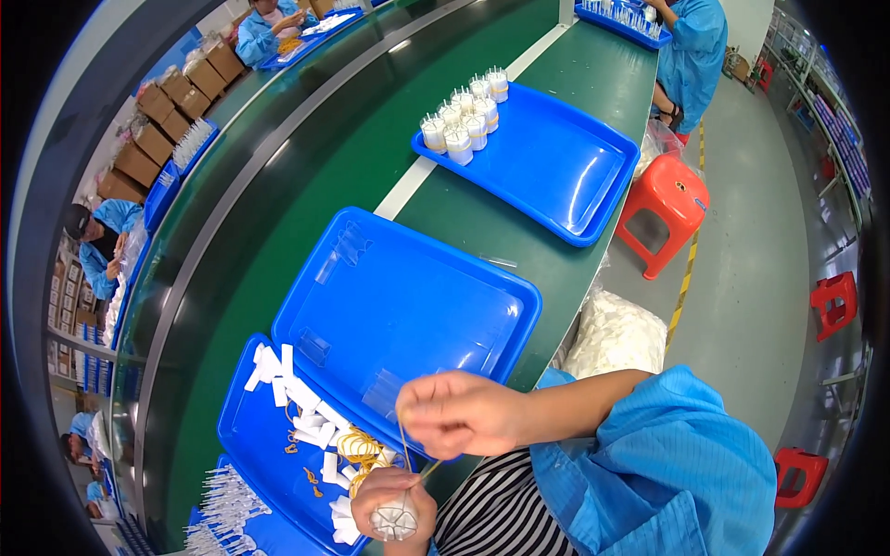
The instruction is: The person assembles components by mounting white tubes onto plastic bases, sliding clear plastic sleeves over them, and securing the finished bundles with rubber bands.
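My left hand (389,496) grips a small white bundle of clear plastic tubes (393,521) near the bottom of the view. My right hand (459,414) is just above it, pinching a thin yellow rubber band (408,445) stretched down toward the bundle. Below both hands lies a blue tray (243,435) holding white tube pieces (306,417) and a heap of yellow rubber bands (357,448). An empty blue tray (417,306) rests partly over it.
Farther along the green bench (334,176) another blue tray (565,167) carries several finished white bundles (464,116). Other people in blue coats work at the far end and the left. Red stools (667,199) stand in the aisle; a white bag (616,334) sits beside me.
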The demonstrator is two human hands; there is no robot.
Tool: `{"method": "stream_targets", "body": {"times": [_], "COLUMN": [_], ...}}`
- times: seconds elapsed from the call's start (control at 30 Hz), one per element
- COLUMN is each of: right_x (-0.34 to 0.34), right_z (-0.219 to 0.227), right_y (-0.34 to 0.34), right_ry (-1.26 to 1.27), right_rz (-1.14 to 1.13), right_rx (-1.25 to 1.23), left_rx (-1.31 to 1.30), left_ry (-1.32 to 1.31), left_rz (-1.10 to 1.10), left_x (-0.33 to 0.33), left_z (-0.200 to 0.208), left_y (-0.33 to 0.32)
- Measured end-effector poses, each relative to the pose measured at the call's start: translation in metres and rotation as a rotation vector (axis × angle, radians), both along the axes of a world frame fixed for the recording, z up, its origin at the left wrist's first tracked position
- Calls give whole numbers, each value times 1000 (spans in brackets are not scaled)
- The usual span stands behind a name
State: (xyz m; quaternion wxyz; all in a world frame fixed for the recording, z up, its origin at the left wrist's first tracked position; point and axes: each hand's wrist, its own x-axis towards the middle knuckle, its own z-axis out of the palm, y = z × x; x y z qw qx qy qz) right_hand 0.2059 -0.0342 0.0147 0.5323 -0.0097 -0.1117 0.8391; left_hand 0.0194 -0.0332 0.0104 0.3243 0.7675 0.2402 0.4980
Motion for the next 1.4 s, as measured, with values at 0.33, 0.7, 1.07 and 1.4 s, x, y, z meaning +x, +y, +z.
{"method": "stream_targets", "body": {"times": [0.33, 0.7, 1.07, 1.4], "right_x": [-19, 17, -56, -29], "right_z": [7, 8, 22, 9], "right_y": [-13, 20, -33, 8], "right_ry": [-165, -219, -1257, -677], "right_rz": [101, 119, 49, -21], "right_rx": [52, 106, 1467, 119], "left_rx": [-971, -991, -975, -354], "left_ry": [-427, -256, -91, -186], "left_rz": [-147, -315, 18, 190], "left_x": [-1, -29, -25, -21], "left_z": [22, 13, 31, 10], "left_y": [-11, -13, 17, 10]}}
